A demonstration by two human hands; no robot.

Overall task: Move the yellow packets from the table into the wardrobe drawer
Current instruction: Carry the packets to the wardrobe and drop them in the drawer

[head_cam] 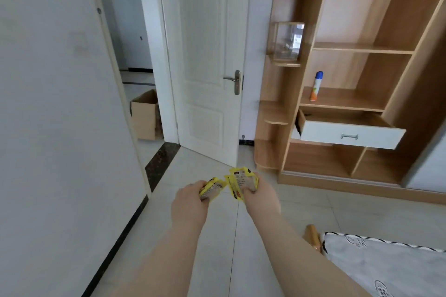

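While drawer (350, 136) hangs open, left grip (193, 196) holds one yellow packet (213, 187), right grip (259, 190) maybe two

Pale tiled floor (265, 212): cardboard box (144, 116) beyond doorway, wardrobe (395, 19) at right, bed (386, 267) at lower right. Wardrobe shelf (350, 101) above open drawer (350, 136): spray can (316, 86) upright. Small corner shelf (286, 64): clear glass container (287, 41).

yellow packets (241, 182): one in left hand (190, 200), others in right hand (261, 194) | wardrobe drawer (350, 134): white-fronted, pulled open
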